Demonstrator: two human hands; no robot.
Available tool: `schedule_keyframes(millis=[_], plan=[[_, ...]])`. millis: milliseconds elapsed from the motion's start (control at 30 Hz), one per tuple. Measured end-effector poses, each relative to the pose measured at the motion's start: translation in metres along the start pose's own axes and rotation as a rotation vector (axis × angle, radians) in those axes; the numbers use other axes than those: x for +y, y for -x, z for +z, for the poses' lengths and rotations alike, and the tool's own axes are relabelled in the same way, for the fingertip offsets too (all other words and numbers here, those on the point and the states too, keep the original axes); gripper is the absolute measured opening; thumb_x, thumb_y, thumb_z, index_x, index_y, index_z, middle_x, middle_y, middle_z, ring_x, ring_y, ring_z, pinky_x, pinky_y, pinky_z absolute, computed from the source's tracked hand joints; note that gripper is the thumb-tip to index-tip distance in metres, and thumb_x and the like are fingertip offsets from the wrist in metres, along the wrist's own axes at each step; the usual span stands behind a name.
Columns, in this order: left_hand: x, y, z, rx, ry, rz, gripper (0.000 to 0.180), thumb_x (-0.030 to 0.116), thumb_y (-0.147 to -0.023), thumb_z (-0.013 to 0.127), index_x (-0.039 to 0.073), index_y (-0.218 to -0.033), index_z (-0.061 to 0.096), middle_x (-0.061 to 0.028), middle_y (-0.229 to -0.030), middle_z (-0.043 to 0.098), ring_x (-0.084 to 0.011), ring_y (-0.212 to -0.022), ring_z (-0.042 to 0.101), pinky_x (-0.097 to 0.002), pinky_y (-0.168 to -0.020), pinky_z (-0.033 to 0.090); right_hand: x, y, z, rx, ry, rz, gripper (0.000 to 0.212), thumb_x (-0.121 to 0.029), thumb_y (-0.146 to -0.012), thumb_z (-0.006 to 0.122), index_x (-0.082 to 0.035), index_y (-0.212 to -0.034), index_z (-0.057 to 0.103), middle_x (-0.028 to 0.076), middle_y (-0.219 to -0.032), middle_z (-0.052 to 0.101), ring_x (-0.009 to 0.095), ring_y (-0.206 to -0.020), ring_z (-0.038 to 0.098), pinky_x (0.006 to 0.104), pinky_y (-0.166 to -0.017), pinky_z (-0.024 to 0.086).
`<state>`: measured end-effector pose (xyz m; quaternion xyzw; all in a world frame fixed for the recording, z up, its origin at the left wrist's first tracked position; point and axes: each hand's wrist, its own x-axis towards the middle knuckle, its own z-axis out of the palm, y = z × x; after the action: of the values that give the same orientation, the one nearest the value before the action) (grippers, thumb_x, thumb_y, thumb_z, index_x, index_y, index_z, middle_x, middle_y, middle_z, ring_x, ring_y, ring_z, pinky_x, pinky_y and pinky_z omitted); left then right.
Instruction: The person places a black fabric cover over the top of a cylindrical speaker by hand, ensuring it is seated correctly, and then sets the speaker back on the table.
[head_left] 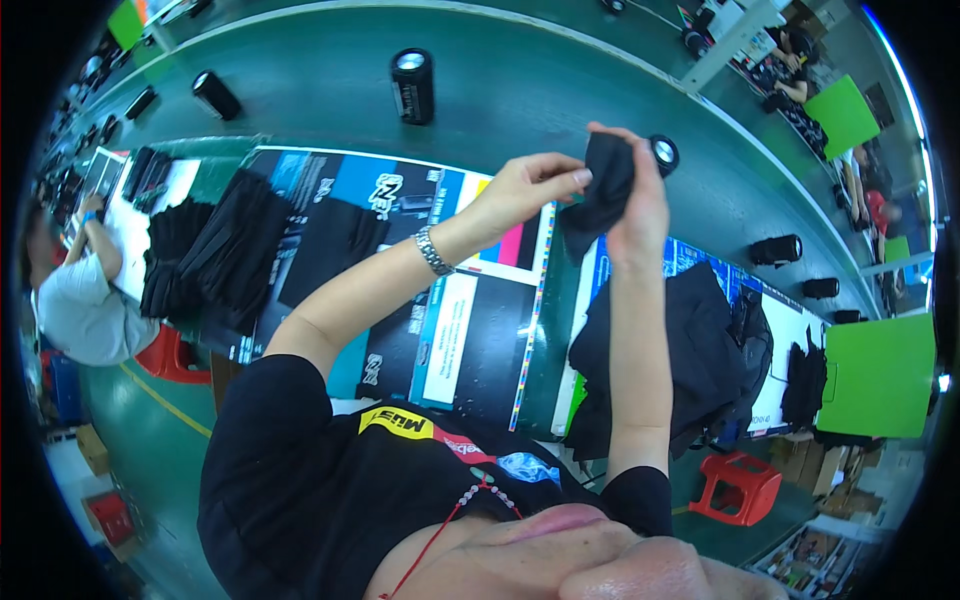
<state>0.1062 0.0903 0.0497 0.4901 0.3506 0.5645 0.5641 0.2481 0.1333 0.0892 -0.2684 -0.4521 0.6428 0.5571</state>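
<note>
A piece of folded black cloth [606, 185] is held up between my hands, above the far part of the table. My right hand [645, 210] is wrapped along its right side, with the fingers pointing up. At its left edge my left hand [532, 188], with a metal watch on the wrist, pinches the fabric between thumb and fingers. The lower end of the cloth hangs toward the printed sheets [480, 330] on the table. Whether the piece is a pouch or a flat cloth cannot be made out.
Stacks of black cloth [235, 245] lie left, with a smaller stack [335, 245] nearer. A large black cloth heap [690, 350] lies right. Black cylinders, one a speaker-like can [412, 88], stand along the green belt [500, 75]. A co-worker [85, 290] sits left; a red stool [738, 488] stands right.
</note>
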Motion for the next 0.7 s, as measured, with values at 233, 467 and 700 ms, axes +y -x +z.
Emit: schedule_keyframes(millis=[233, 467, 700], plan=[[0.043, 0.063, -0.050, 0.314, 0.075, 0.159, 0.013, 0.018, -0.093, 0.060, 0.005, -0.090, 0.061, 0.0036, -0.081, 0.061, -0.0003, -0.073, 0.054, -0.0170, -0.066, 0.044, 0.043, 0.031, 0.065, -0.136, -0.057, 0.209, 0.045, -0.041, -0.100, 0.042, -0.001, -0.115, 0.057, 0.008, -0.108, 0.059, 0.016, -0.099, 0.053, 0.0326, -0.090, 0.041], [0.051, 0.103, -0.097, 0.337, 0.334, 0.094, 0.020, 0.025, -0.096, 0.057, 0.006, -0.094, 0.061, 0.0014, -0.081, 0.063, -0.0023, -0.071, 0.058, -0.0160, -0.063, 0.048, 0.072, 0.048, 0.083, -0.455, -0.179, 0.717, 0.030, -0.023, -0.096, 0.053, -0.002, -0.117, 0.058, 0.010, -0.115, 0.060, 0.020, -0.107, 0.057, 0.0373, -0.095, 0.044], [0.043, 0.090, -0.150, 0.114, 0.192, -0.264, 0.028, 0.019, -0.095, 0.055, 0.000, -0.115, 0.060, -0.0031, -0.097, 0.066, -0.0087, -0.093, 0.063, -0.0253, -0.080, 0.052, 0.081, -0.011, 0.094, -0.509, -0.026, 0.356, 0.013, -0.017, -0.092, 0.058, -0.006, -0.099, 0.058, 0.001, -0.092, 0.062, 0.010, -0.085, 0.056, 0.0283, -0.084, 0.045]])
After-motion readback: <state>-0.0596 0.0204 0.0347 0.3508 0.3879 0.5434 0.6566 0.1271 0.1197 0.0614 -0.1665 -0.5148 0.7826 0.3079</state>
